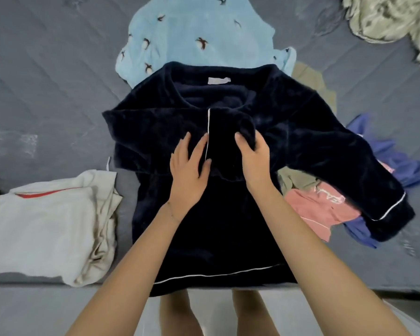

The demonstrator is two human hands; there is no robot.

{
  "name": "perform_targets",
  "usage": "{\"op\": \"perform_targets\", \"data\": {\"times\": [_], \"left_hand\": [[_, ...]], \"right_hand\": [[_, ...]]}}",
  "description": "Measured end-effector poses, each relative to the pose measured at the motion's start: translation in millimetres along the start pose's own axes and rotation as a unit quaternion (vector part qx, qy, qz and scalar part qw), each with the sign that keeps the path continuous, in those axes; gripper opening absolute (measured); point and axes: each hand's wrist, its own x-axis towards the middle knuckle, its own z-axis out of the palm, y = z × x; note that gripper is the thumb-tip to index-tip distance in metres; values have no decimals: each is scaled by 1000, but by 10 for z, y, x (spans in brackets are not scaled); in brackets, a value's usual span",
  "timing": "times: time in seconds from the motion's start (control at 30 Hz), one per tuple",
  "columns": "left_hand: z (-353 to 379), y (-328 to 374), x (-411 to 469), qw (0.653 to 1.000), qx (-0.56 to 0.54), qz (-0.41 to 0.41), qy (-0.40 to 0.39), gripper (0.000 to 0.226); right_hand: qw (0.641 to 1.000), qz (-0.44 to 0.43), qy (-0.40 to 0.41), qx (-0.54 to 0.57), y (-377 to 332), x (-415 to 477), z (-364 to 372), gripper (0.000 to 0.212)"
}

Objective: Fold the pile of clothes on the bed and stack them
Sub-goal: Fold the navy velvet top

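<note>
In the head view, the dark blue top (216,226) lies spread on the grey bed (46,93), collar far from the person and hem at the near edge, with one sleeve (349,170) stretched over the pink garment (318,207) and the purple garment (393,161). The left hand (188,170) rests flat on the chest with straight fingers, its grip wide, and the right hand (254,158) has its grip closed around the folded sleeve (224,132), which lies across the chest. A white folded stack (46,226) sits to the left, and a light blue garment (192,35) lies behind the collar.
</note>
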Motion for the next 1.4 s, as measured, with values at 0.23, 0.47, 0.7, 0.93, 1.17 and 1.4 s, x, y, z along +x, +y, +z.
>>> {"op": "perform_targets", "data": {"times": [0.23, 0.47, 0.7, 0.93, 1.17, 1.4], "left_hand": [[677, 276, 343, 989, 135, 32, -59, 69], [954, 188, 450, 964, 260, 25, -54, 84], [1168, 634, 294, 956, 269, 116, -27, 74], [1765, 1222, 306, 939, 283, 185, -54, 73], [2214, 1481, 284, 918, 306, 238, -81, 71], [2702, 1727, 321, 916, 295, 248, -112, 63]], "right_hand": [[997, 21, 49, -60, 306, 505, -537, 6], [990, 32, 25, -137, 459, 660, -810, 43], [964, -85, 49, -248, 654, 480, -1459, 58], [914, -103, 107, -378, 865, 334, -2274, 70], [897, -54, 163, -407, 1182, 176, -2893, 78], [891, 24, 196, -408, 1380, 198, -3608, 81]]}}
